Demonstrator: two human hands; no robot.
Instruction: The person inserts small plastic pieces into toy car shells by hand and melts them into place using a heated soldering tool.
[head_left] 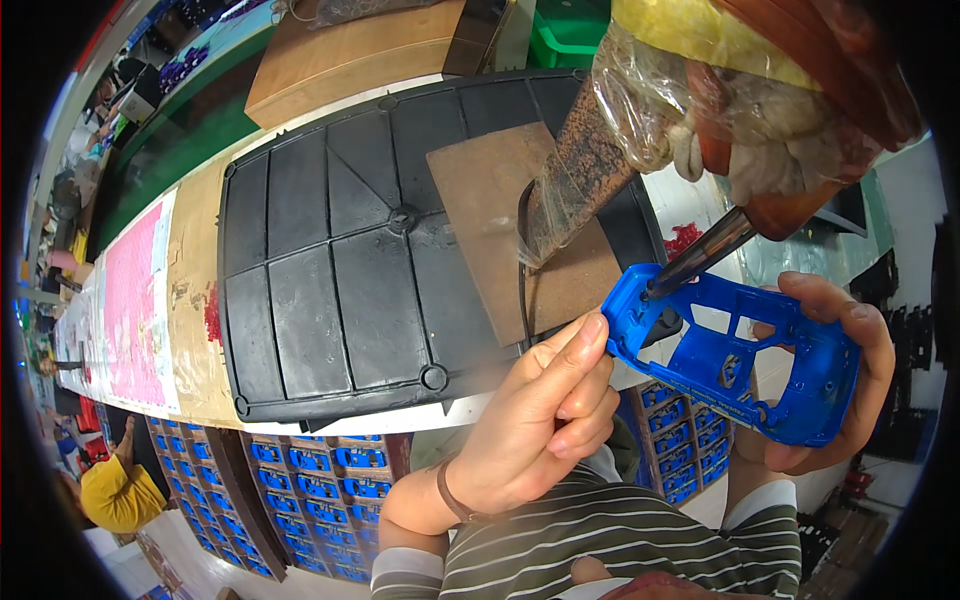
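Note:
A blue plastic toy car body shell (697, 355) is held up at the right, its hollow inside facing me. My left hand (550, 425) pinches the shell's left end between the thumb and curled fingers. Around the right end wrap the fingers of my right hand (865, 365), the thumb mostly hidden. A dark metal rod (702, 252) slants down from an overhead tool, and its tip meets the inside of the shell near the left end. Whether the tip presses on the plastic cannot be made out. Clear plastic wrapping (645, 115) and cloth cover the tool above.
A black ribbed plastic panel (310, 310) lies on the bench, with a brown board (480, 220) on top. A rusty metal post (585, 160) rises from that board. Racks of blue car shells (318, 487) stand below the bench. A person in yellow (115, 495) is at the far left.

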